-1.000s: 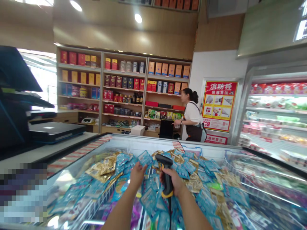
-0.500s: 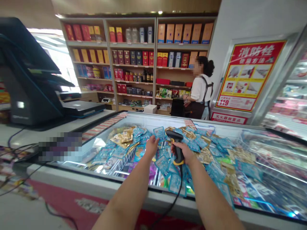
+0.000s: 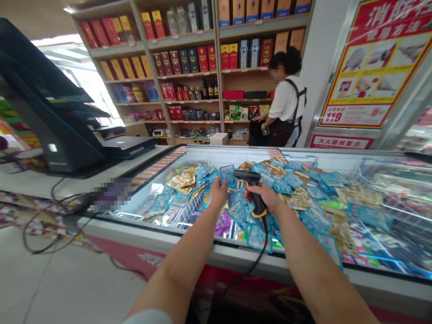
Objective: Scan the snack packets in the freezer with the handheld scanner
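My right hand is closed round the handle of a black and yellow barcode scanner, whose head points left toward a blue packet. My left hand pinches that blue packet and holds it up in front of the scanner. Both hands reach over an open chest freezer heaped with blue and gold snack packets. The scanner's black cable hangs down over the freezer's front edge.
A black till screen and a flat device stand on the counter at the left, with loose cables trailing to the floor. A person in a white top and apron stands at the back shelves. A refrigerated case is at the right.
The view has tilted down and pulled back, so more of the freezer's front and the floor shows. Both hands keep the same hold on packet and scanner.
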Demonstrator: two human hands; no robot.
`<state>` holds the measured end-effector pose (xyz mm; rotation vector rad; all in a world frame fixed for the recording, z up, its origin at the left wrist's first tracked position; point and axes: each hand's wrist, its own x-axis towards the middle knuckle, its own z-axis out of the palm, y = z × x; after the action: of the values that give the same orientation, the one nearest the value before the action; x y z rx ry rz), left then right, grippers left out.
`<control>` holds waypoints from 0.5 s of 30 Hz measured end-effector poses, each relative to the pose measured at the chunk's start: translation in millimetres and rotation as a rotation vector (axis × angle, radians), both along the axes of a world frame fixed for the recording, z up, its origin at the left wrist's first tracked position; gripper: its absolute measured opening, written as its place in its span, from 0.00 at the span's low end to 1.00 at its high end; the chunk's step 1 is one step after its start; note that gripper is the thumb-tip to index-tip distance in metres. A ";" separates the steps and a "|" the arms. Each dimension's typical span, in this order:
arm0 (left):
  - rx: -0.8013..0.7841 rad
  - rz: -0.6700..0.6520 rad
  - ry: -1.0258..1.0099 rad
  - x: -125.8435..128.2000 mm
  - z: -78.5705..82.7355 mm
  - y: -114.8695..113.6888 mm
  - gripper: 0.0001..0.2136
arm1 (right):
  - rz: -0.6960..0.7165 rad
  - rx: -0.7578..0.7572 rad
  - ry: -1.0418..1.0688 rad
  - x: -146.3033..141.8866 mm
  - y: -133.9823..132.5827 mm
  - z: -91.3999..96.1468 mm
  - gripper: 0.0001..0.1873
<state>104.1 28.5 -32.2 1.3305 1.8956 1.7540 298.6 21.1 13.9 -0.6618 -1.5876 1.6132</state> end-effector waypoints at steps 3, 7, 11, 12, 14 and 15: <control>-0.093 0.162 0.067 1.9 6.2 -5.5 0.13 | 0.004 -0.023 0.025 0.7 -0.1 0.4 0.14; -0.192 0.245 0.112 6.4 14.4 -11.2 0.16 | 0.018 -0.065 0.036 2.0 -0.6 0.6 0.14; -0.245 0.263 0.121 8.7 18.4 -13.0 0.17 | 0.032 -0.076 0.057 2.4 0.0 -1.1 0.13; -0.256 0.265 0.123 8.7 18.9 -13.2 0.17 | 0.033 -0.074 0.065 2.4 0.2 -1.5 0.12; -0.266 0.263 0.132 8.5 19.2 -13.6 0.17 | 0.037 -0.075 0.078 2.3 0.6 -2.4 0.11; -0.268 0.260 0.135 8.3 19.3 -13.9 0.17 | 0.040 -0.077 0.083 2.2 0.7 -2.7 0.11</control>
<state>112.4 14.7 -12.9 1.1740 2.3733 1.4762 300.9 21.8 11.2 -0.5988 -1.4936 1.7156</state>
